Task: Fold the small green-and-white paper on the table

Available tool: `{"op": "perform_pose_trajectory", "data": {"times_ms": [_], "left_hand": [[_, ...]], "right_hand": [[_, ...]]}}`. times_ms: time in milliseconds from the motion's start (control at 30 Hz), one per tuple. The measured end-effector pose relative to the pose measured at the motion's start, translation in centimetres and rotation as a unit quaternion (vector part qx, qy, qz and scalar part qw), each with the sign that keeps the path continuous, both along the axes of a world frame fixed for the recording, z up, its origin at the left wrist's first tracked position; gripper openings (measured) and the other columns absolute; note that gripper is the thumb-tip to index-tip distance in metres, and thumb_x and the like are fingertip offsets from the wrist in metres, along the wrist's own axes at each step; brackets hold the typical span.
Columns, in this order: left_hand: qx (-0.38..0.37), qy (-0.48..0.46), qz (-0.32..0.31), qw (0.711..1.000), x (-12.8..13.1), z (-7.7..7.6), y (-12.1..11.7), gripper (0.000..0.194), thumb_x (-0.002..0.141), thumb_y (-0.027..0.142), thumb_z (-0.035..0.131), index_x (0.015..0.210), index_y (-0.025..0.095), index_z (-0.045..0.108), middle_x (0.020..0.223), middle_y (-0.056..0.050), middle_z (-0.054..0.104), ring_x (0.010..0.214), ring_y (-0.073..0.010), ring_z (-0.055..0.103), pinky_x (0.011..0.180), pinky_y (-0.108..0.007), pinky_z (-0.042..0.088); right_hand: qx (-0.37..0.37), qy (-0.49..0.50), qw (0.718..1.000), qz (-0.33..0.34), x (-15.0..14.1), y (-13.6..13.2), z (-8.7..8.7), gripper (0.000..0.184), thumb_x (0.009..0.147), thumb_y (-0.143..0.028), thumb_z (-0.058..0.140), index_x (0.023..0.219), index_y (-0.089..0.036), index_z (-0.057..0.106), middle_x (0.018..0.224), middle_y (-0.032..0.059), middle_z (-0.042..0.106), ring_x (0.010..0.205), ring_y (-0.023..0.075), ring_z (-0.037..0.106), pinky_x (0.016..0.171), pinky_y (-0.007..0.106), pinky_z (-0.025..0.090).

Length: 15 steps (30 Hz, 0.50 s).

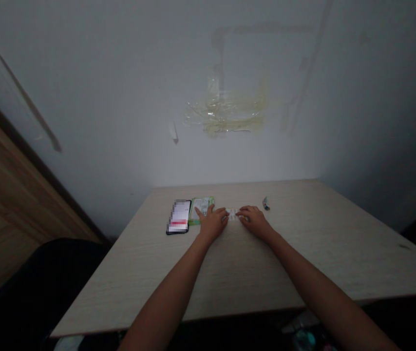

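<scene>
A small, flat, whitish see-through piece [233, 214] with faint orange marks lies between my two hands on the table; its kind is too small to tell. My left hand [212, 224] has its thumb and index finger at the piece's left edge. The other fingers spread out over a green and white packet [201, 207]. My right hand [256, 220] has thumb and fingertips at the right edge of the same piece, partly covering it. Both hands rest palm down.
A phone [179, 217] with a lit, blurred screen lies left of the packet. Beyond my right hand is a small crumpled scrap [265, 203]. The pale wooden table [321, 234] meets a grey wall [120, 97] with old tape. A dark chair-like shape [47, 282] stands at left.
</scene>
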<state>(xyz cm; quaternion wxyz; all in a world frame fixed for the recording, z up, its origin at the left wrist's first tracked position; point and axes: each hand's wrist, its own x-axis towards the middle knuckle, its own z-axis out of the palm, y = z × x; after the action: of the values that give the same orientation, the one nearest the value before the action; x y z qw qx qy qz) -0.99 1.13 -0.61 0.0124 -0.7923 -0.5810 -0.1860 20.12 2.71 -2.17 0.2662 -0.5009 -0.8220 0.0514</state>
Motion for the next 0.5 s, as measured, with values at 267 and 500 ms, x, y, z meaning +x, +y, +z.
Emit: {"op": "perform_pose_trajectory", "data": {"times_ms": [267,500], "left_hand": [[0.004,0.016,-0.003,1.0,-0.18,0.05,0.01,0.036,0.094,0.046,0.044,0.128,0.046,0.057,0.142,0.005,0.056,0.141,-0.0365,0.031,0.101,-0.081,-0.013],[0.038,0.03,-0.015,0.999,0.03,0.03,-0.35,0.036,0.095,0.042,0.044,0.129,0.047,0.058,0.14,0.004,0.058,0.141,-0.0364,0.032,0.1,-0.08,-0.018]], "right_hand": [[0.003,0.005,1.0,0.002,0.03,0.12,-0.17,0.025,0.091,-0.029,0.057,0.112,-0.028,0.071,0.119,0.0055,0.065,0.112,0.0224,0.053,0.101,0.039,0.04],[0.002,-0.013,1.0,0.011,0.25,0.23,-0.21,0.027,0.092,-0.029,0.055,0.115,-0.029,0.07,0.12,0.0063,0.064,0.113,0.0217,0.053,0.101,0.038,0.041]]}}
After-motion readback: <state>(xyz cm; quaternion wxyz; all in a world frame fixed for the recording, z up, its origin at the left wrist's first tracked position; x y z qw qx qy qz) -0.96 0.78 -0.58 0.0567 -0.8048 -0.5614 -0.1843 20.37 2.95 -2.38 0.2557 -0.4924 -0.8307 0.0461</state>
